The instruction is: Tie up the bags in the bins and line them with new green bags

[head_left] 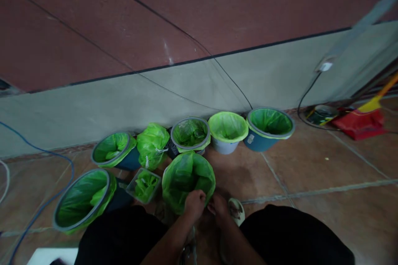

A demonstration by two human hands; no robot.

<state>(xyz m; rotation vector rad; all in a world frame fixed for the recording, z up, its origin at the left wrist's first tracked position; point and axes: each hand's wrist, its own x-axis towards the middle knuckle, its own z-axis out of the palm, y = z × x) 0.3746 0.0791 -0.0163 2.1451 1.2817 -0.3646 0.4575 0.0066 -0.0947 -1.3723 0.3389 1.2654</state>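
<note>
A bin in front of me is lined with a green plastic bag (177, 182), which folds over its rim and hides most of the bin. My left hand (195, 203) is closed on the bag at the near right part of the rim. Just to its right, my right hand (219, 206) is closed at the outer side of the same edge, fingers pinched on the bag. The fingertips of both hands are partly hidden. Left of this bin stands a small clear square container (133, 185) with crumpled green plastic inside.
Along the wall stand lined bins: a blue one (259, 143) at right, a white one (225, 147), a grey-rimmed one (190, 148), and blue ones at left. A bunched green bag (153, 143) sits between them. A red dustpan (362, 125), a can (322, 114), and a blue cable (43, 207) lie around.
</note>
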